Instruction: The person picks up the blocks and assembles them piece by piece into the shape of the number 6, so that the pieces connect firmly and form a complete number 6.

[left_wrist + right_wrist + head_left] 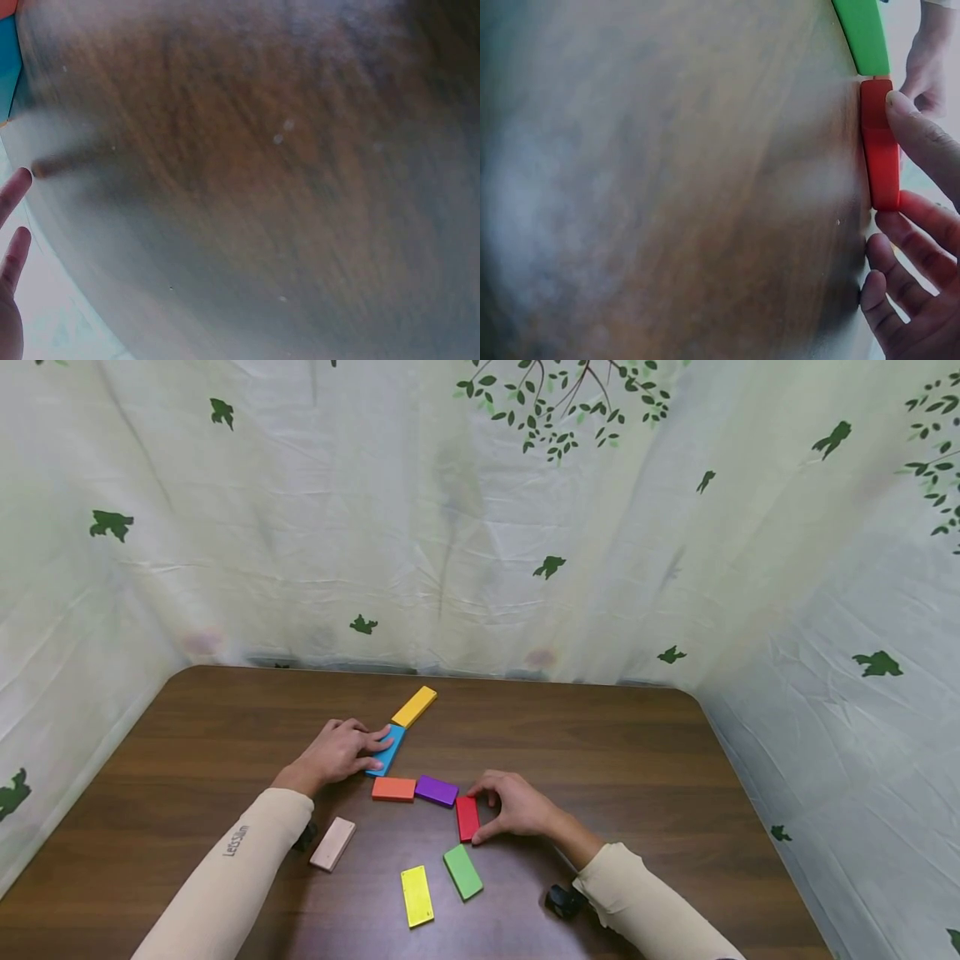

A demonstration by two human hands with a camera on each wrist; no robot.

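Note:
A blue block (388, 752) lies flat on the table, and my left hand (343, 750) rests its fingers on it. Two fingers of the left hand (12, 262) show at the left edge of the left wrist view. My right hand (519, 807) holds the red block (467, 819) by its two ends, between thumb and fingers. In the right wrist view the thumb lies at one end of the red block (880, 146) and a fingertip at the other. An orange block (393, 789) and a purple block (437, 791) lie between the hands.
A yellow-orange block (415, 707) touches the blue block's far end. Nearer the front lie a green block (462, 872), a yellow block (417, 897) and a pale pink block (333, 844). A patterned curtain (450, 527) hangs behind the brown table (637, 760).

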